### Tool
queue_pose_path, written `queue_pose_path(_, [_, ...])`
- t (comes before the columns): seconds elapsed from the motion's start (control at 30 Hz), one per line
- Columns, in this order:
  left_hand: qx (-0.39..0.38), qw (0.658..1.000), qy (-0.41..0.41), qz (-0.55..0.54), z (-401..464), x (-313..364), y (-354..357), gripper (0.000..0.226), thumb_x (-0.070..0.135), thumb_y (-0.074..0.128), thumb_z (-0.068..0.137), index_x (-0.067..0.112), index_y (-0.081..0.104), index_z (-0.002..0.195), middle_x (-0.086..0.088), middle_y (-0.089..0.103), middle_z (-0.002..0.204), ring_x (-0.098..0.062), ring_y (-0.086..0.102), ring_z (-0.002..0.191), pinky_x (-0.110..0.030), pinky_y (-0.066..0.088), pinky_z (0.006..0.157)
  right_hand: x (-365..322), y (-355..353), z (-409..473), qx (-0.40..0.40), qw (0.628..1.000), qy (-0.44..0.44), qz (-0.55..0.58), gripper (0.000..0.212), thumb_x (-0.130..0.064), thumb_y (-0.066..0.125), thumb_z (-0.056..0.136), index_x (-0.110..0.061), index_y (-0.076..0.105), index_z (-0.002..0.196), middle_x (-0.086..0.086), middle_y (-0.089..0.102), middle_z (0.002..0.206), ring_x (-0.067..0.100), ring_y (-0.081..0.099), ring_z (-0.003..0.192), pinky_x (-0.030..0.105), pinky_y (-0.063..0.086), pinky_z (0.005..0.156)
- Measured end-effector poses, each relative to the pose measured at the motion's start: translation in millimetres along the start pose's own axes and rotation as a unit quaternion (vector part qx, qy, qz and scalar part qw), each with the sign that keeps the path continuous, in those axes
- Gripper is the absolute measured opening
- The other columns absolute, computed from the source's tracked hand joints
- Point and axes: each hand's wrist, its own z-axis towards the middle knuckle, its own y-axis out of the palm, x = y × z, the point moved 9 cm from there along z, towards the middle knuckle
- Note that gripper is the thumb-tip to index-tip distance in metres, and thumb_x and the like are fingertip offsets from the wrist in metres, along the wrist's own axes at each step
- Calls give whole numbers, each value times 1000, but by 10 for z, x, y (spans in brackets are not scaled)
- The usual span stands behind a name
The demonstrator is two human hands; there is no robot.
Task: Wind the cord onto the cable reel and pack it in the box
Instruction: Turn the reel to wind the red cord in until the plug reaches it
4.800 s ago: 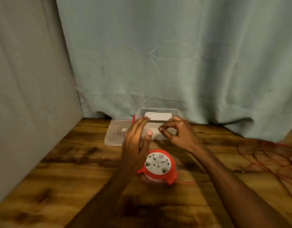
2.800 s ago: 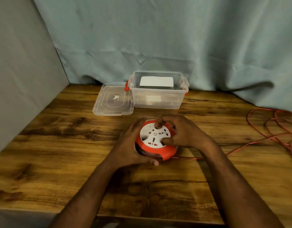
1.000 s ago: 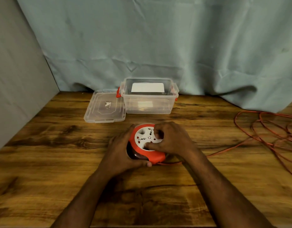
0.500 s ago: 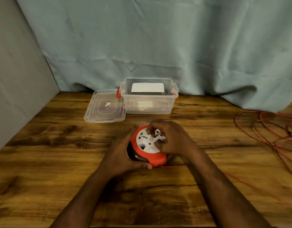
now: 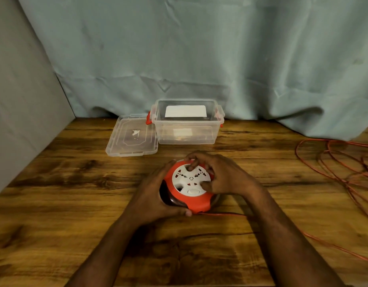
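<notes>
left hand cups cable reel; right hand on top

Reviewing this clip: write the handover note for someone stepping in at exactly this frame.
Left hand grips the side of the cable reel, steadying it on the table. Right hand sits on the reel's white face, fingers in its recesses.
Much cord lies loose at the table's right; one strand runs to the reel.
Box stands open behind, lid beside it.
Left: finish winding, put reel in box.
</notes>
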Motion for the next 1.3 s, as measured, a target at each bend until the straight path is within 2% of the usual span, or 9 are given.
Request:
queue_pose_path(0.27, [-6, 1000, -12, 0, 6, -44, 23, 133, 77, 92, 46, 54, 23, 158, 26, 54, 146, -4, 52, 136, -48, 48, 114, 69, -44, -17, 15, 1000, 22, -15, 80, -50, 93, 66, -42, 49, 132, -23, 68, 99, -1, 63, 90, 26, 54, 72])
queue_pose_path(0.47, [8, 1000, 18, 2, 7, 55, -24, 121, 77, 91, 51, 64, 24, 150, 51, 46, 138, 18, 48, 130, -21, 44, 108, -1, -22, 28, 51, 996, 23, -77, 48, -68, 84, 66, -33, 63, 92, -15, 67, 83, 5, 62, 74, 28, 50, 62])
queue_pose_path(0.63, [-7, 1000, 2, 1, 12, 13, 10, 128, 81, 88, 49, 60, 20, 155, 35, 49, 146, 1, 52, 136, -45, 47, 115, -69, 28, 48, 111, 989, 20, -93, 44, -63, 80, 74, -24, 62, 67, -23, 59, 64, -5, 48, 56, 22, 33, 58])
queue_pose_path(0.7, [-13, 1000, -12, 4, 17, -29, 30, 133, 81, 88, 49, 53, 19, 159, 20, 52, 153, -8, 52, 139, -50, 46, 115, -96, 39, 50, 119, 990, 16, -80, 42, -59, 78, 76, -24, 59, 62, -24, 76, 86, -9, 50, 56, 16, 31, 56])
queue_pose_path(0.77, [-14, 1000, -19, 8, 18, -45, 32, 134, 84, 86, 49, 51, 18, 160, 15, 52, 154, -10, 52, 140, -52, 45, 116, -143, 42, 53, 107, 992, 4, -71, 32, -55, 77, 80, -29, 62, 70, -13, 81, 99, -8, 54, 60, 16, 33, 57])
queue_pose_path(0.83, [-12, 1000, -18, 8, 18, -36, 25, 132, 85, 85, 48, 54, 19, 158, 16, 51, 154, -10, 51, 140, -51, 46, 116, -189, 5, 33, 100, 993, -21, -52, 15, -40, 79, 83, -30, 70, 90, -11, 76, 81, -3, 56, 62, 21, 39, 60])
queue_pose_path(1.03, [-12, 1000, -23, 3, 15, -40, 17, 133, 82, 89, 46, 55, 21, 158, 18, 51, 153, -10, 51, 139, -50, 47, 114, -75, -4, 4, 20, 999, -22, -40, 55, -13, 77, 75, -33, 66, 125, -19, 71, 121, -20, 53, 84, 14, 35, 65])
queue_pose_path(1.2, [-25, 1000, -18, 3, 11, -33, 30, 134, 78, 91, 46, 51, 24, 158, 19, 54, 151, -10, 52, 139, -52, 46, 114, 61, 27, 9, -11, 1000, -10, -11, 71, -15, 81, 75, -38, 58, 139, -23, 72, 126, -13, 59, 86, 16, 42, 66])
queue_pose_path(1.3, [-18, 1000, -12, 5, 12, 9, 1, 127, 80, 90, 46, 65, 22, 151, 40, 48, 142, -2, 51, 137, -51, 45, 116, 112, 2, -5, -22, 1000, 0, 15, 78, -20, 85, 77, -45, 52, 143, -26, 71, 127, -1, 65, 104, 23, 52, 73])
